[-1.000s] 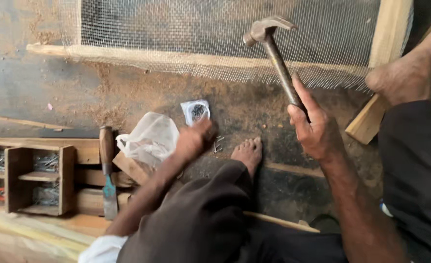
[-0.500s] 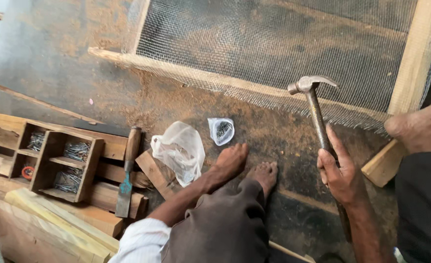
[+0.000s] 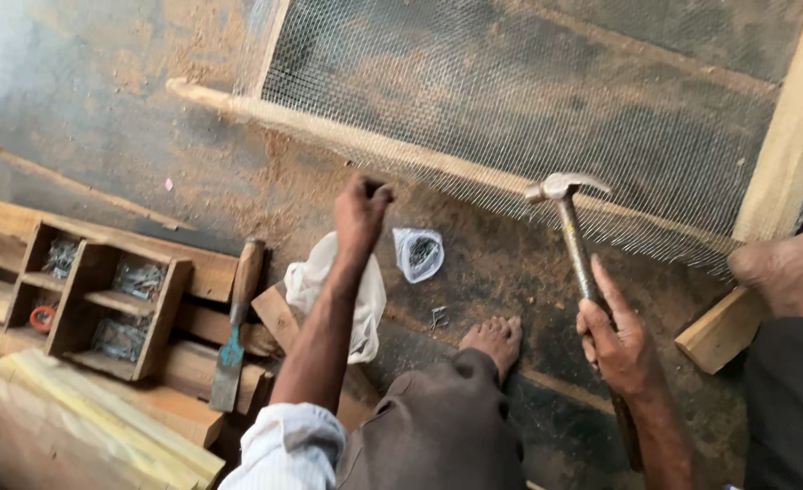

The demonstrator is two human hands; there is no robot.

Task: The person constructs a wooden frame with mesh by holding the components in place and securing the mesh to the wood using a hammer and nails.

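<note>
Right hand is gripping claw hammer by the handle, head up at 12 o'clock near wire mesh. Left hand is closing its fingers, possibly pinching a nail; small bag of nails is lying at its 4 o'clock, chisel at 7 o'clock

Left hand is bunched; what its fingers pinch is too small to tell. Hammer: lower handle hidden behind right hand, butt end lost in shadow below it. Right of hammer, mesh frame is cut off by top and right edges. Left of hammer, small clear bag holds dark bits, too small to ID. Farther left, wooden box: compartment contents blurred. Chisel tip partly hidden.
</note>
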